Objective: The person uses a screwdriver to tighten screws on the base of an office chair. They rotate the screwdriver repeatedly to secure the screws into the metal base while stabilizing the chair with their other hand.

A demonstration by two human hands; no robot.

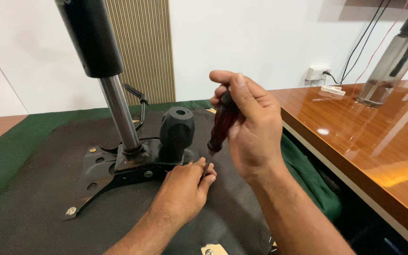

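My right hand [251,130] grips a screwdriver with a dark red translucent handle [222,125], held upright with its tip pointing down. My left hand [185,189] rests on the dark mesh underside of a chair seat [38,212], fingertips pinched around the screwdriver's tip at the edge of a black metal mechanism plate [109,172]. A chrome gas cylinder [120,113] with a black sleeve rises from the plate. A black knob-like housing [177,127] stands beside it. A bolt head [71,211] shows at the plate's near left corner.
A green cloth [5,146] lies under the seat. To the right stands a glossy brown wooden desk [355,137] with a dark clear water bottle [393,61], a white wall socket [317,73] and cables. A ribbed wall panel [142,47] is behind.
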